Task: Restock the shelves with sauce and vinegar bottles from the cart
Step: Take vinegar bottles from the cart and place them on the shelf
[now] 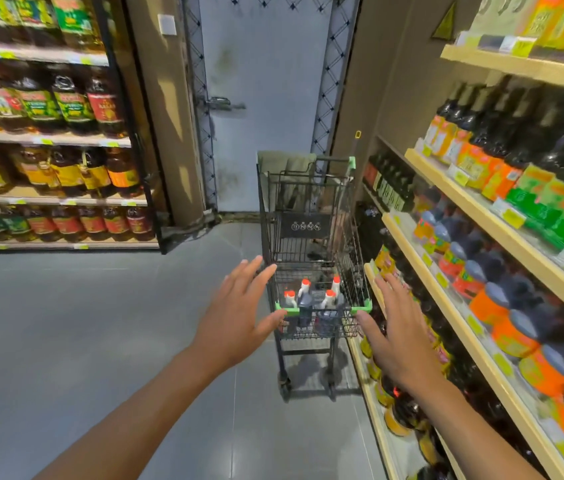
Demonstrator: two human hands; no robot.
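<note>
Cart: small, dark wire basket with green plastic trim on the rim and black wheels, standing in the aisle just beside the right-hand shelves. Bottles: four visible, upright at the near end of the basket, with dark contents, white necks and red caps. Left hand: fingers straight and spread wide, holding nothing, thumb close to the near left green corner; contact cannot be told. Right hand: likewise spread wide and holding nothing, thumb close to the near right green corner, fingers in front of the lower shelf edge. Right-hand shelves: pale wood boards with yellow price tags, filled with dark bottles bearing orange and green labels. Left shelves: dark frame, rows of large amber and dark bottles with red, green and yellow labels. Floor: grey tile. Door: grey, with a handle, at the aisle's end behind the cart, flanked by metal lattice strips.
</note>
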